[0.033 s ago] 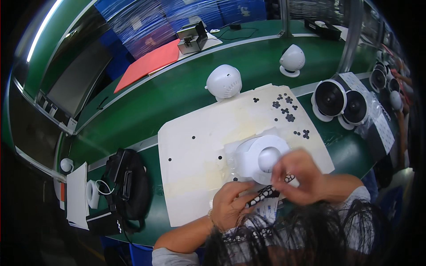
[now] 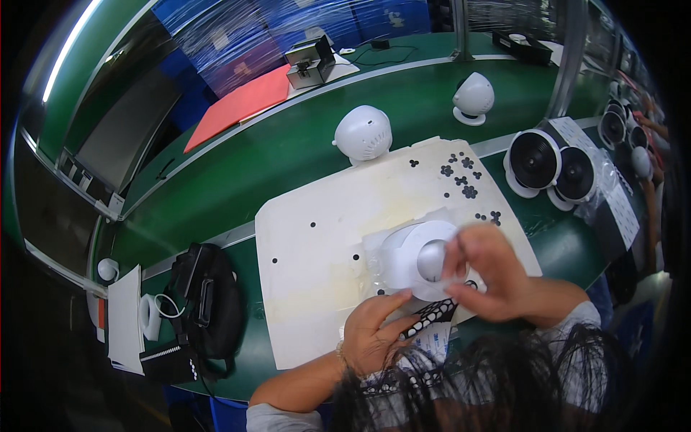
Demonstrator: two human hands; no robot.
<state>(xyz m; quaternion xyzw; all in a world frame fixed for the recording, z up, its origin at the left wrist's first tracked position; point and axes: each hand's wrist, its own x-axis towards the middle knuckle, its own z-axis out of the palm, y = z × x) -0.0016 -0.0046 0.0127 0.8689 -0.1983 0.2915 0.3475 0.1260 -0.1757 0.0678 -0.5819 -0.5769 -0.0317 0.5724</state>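
Note:
A white round base (image 2: 407,252) with a smooth dome in its ring-shaped recess lies on clear plastic film, near the front of the cream board (image 2: 302,302). My left hand (image 2: 374,327) is closed on a patterned adhesive sheet (image 2: 432,315) with round black pads and white gaps, held just in front of the base. Over the right side of that base is my right hand (image 2: 489,270), its fingers curled and slightly blurred. Whatever sits between its fingertips is too small to make out. Loose black pads (image 2: 469,192) are scattered and clustered on the board's far right.
A white rounded device (image 2: 363,135) stands behind the board, and a similar one (image 2: 473,99) farther right. Two devices with black round fronts (image 2: 534,160) stand at the right. A black bag (image 2: 209,306) and white papers (image 2: 127,317) lie left on the green table.
My right hand has risen slightly away from the adhesive sheet, and its fingers have shifted over the base's edge. My left hand and the base have hardly moved.

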